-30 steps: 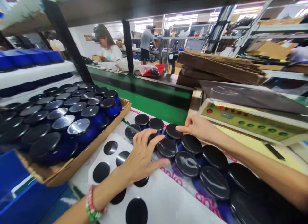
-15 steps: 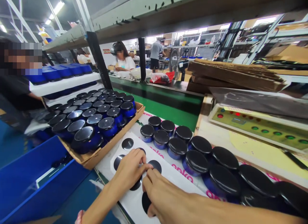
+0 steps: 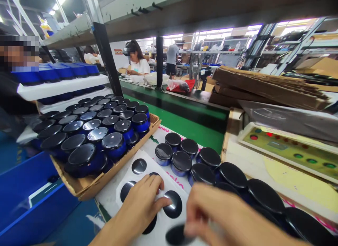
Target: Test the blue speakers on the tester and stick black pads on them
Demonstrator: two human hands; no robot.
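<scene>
My left hand (image 3: 139, 207) rests on a white backing sheet (image 3: 148, 159), its fingers by a half-covered black disc and its thumb next to a glossy black round disc (image 3: 173, 203). My right hand (image 3: 219, 214) is blurred by motion and appears to pinch a black round disc (image 3: 176, 235) at its fingertips. Another disc (image 3: 139, 166) lies farther up the sheet. Just beyond my right hand stand blue jars with black lids (image 3: 181, 163), the nearest partly hidden behind that hand.
A cardboard tray of blue jars (image 3: 87, 158) lies to the left, above a blue bin (image 3: 26, 193). A control panel (image 3: 287, 151) sits to the right. Beyond runs a green conveyor (image 3: 185, 121); a co-worker (image 3: 138, 61) sits past it, another person (image 3: 16, 84) at far left.
My right hand has moved right, carrying the black disc off the sheet. My left hand stays on the sheet. Earlier both hands were among the jars.
</scene>
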